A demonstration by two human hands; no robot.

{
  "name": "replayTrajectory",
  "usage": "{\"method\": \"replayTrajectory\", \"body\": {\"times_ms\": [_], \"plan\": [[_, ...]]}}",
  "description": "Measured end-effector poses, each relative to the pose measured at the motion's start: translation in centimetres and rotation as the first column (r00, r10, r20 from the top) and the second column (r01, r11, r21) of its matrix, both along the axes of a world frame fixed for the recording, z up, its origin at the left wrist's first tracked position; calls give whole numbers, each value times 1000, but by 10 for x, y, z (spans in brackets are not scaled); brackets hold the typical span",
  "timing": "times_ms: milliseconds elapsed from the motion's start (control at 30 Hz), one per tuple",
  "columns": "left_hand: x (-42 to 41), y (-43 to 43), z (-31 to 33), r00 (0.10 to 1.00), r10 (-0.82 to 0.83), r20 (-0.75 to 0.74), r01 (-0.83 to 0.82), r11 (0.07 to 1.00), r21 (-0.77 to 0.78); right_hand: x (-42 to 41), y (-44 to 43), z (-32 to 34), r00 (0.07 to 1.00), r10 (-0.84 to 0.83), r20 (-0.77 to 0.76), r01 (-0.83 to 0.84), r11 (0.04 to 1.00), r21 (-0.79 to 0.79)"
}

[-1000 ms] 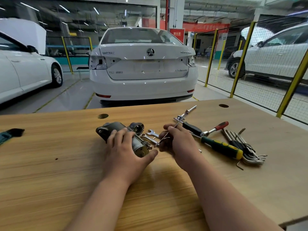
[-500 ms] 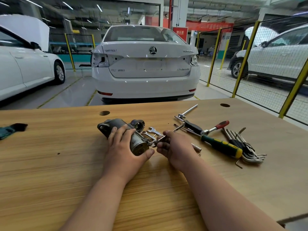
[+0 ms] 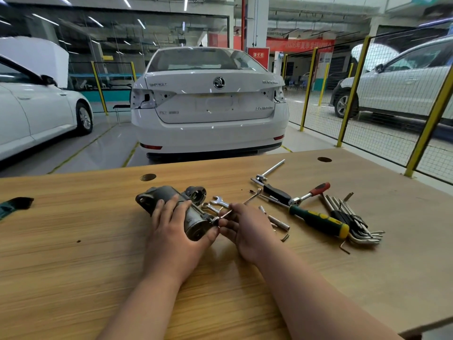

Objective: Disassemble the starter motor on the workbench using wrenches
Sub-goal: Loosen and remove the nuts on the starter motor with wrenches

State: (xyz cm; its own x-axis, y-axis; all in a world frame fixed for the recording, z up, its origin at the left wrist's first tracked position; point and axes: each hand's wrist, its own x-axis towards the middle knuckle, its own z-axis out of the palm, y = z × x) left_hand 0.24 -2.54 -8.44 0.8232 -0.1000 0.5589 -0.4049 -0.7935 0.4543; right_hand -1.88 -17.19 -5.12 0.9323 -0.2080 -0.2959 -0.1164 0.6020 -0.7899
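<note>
Wrench (image 3: 245, 200) handle now lies at a flatter slant than a second ago, its far end swung down toward the table (image 3: 73, 266). Its head stays at the fastener on the near right end of the starter motor (image 3: 159, 193). That reads as part of a turn on that fastener, so loosening is probably under way, though no bolt has visibly come free. The motor has not shifted; it lies on its side at mid-table, with a spare spanner (image 3: 220, 201) just beyond it.

The left hand (image 3: 171, 231) lies over the motor body, fingers draped across the top and thumb against the end cap, pinning it down. The right hand (image 3: 247, 229) sits just right of the motor, its grip pinching the wrench shaft near the head, wrist low over the wood.
</note>
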Motion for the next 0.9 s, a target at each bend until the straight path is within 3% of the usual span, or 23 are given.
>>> {"method": "replayTrajectory", "body": {"times_ms": [100,167,233,267,333,367,400,433,467,533,567,600,700,767,900], "plan": [[-1,0,1,1000,-3,-3,3,1000,-5,-3,1,1,990,-31,138,61,975,-215],[-3,-1,2,1000,-6,-14,5,1000,-10,-6,3,3,963,1,270,145,842,-519],[-3,-2,2,1000,-3,-23,3,1000,-9,-11,10,6,900,86,426,303,578,-757],[-4,-2,3,1000,-2,-29,2,1000,-13,-13,12,7,841,173,512,421,384,-822],[-4,-2,5,1000,-15,10,14,998,56,-16,19,7,711,410,571,631,-15,-776],[-5,-2,5,998,-30,58,22,989,144,-15,21,6,669,509,541,677,-118,-727],[-4,-2,4,993,-52,105,29,978,204,-16,22,5,634,560,533,701,-126,-702],[-5,-1,4,994,-48,103,25,977,211,-16,22,4,602,561,568,721,-76,-689],[-5,-1,5,998,-20,53,12,988,155,-17,21,4,590,486,645,722,40,-690],[-5,-1,4,998,15,-57,-13,999,31,-18,14,8,666,142,732,619,443,-649],[-5,-1,3,998,30,-51,-29,999,22,-15,8,9,734,-18,679,531,640,-556],[-5,-2,3,998,37,-47,-35,999,36,-11,0,10,800,-119,587,460,750,-475],[-6,-2,5,998,38,-44,-36,999,39,-2,-20,5,943,-124,309,245,886,-393],[-5,-2,5,999,27,-35,-27,1000,1,2,-20,0,980,-37,195,83,969,-234],[-4,-1,2,1000,7,-7,-7,1000,-21,8,-8,-8,997,32,68,-26,996,-89]]}}
